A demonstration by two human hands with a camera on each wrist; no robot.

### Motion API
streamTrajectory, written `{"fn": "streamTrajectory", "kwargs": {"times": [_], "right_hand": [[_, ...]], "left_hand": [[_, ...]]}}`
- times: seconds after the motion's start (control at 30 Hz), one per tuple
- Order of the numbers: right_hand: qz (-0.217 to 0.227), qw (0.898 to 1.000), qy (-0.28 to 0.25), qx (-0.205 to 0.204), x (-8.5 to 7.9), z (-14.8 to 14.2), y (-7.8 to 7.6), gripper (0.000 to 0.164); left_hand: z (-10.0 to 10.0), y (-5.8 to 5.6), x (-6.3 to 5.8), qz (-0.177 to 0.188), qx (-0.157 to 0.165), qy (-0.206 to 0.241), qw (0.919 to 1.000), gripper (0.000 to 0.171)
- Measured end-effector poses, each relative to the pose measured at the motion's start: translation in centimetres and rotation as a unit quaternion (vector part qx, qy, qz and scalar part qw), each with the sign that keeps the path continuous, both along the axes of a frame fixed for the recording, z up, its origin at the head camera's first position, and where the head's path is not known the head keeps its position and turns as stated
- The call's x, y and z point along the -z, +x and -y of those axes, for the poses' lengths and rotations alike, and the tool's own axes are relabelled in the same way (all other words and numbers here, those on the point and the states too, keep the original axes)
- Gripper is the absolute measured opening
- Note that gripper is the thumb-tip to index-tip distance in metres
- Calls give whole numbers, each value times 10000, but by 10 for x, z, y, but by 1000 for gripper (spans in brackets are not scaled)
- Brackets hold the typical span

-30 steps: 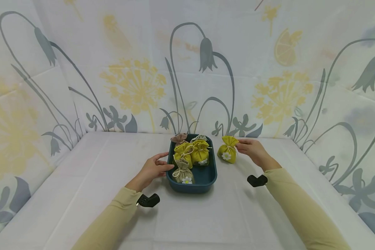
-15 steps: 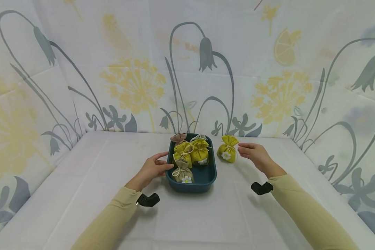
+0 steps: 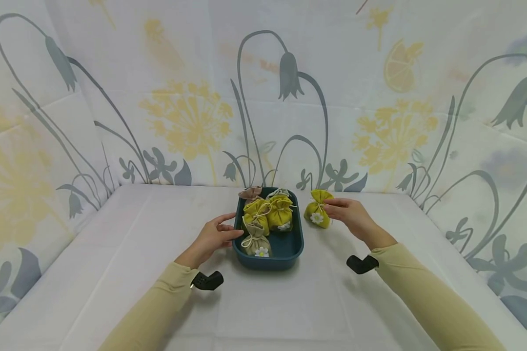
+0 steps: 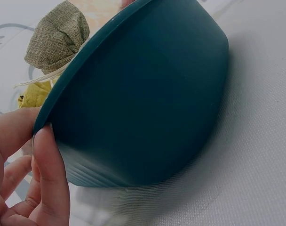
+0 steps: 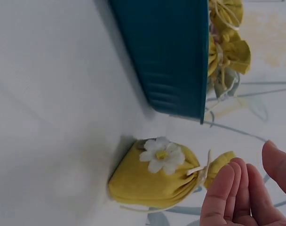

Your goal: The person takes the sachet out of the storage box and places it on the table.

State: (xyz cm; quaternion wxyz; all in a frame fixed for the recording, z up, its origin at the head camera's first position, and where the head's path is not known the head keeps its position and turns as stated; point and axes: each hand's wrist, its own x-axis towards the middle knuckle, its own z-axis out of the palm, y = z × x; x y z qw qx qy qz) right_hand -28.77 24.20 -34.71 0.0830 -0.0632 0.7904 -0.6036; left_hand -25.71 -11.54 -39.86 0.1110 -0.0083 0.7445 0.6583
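Note:
My left hand (image 3: 212, 236) pinches the left rim of a dark blue plastic tub (image 3: 268, 263), thumb and fingers on either side of the edge in the left wrist view. Inside are two yellow drawstring pouches (image 3: 280, 214), a beige pouch (image 3: 256, 243) with a white flower, and pinkish and grey ones at the back. Another yellow drawstring pouch (image 5: 150, 186), also with a white flower, stands on the table right of the tub. My right hand (image 3: 355, 222) is at its gathered neck. The fingertips overlap the frilled top in the right wrist view, with the thumb apart.
A white cloth covers the table (image 3: 175, 312). Behind and at both sides hangs a pale curtain (image 3: 355, 73) printed with grey and yellow flowers. Each wrist bears a small black camera (image 3: 362, 264).
My right hand drew back slightly to the right from the standing yellow pouch, then came left to its neck again. The left hand and tub stayed in place.

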Motion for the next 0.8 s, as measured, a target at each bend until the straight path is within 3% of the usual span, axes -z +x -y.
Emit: {"fn": "streamTrajectory", "kwargs": {"times": [0.43,0.8], "right_hand": [[-148,9997,-195,-78,-14,30,-5,42],[-29,9999,106,-21,-22,53,-14,41]], "left_hand": [[-1,-1,-1,17,7,23,10000,62],[0,0,0,29,10,4,10000,62]]}}
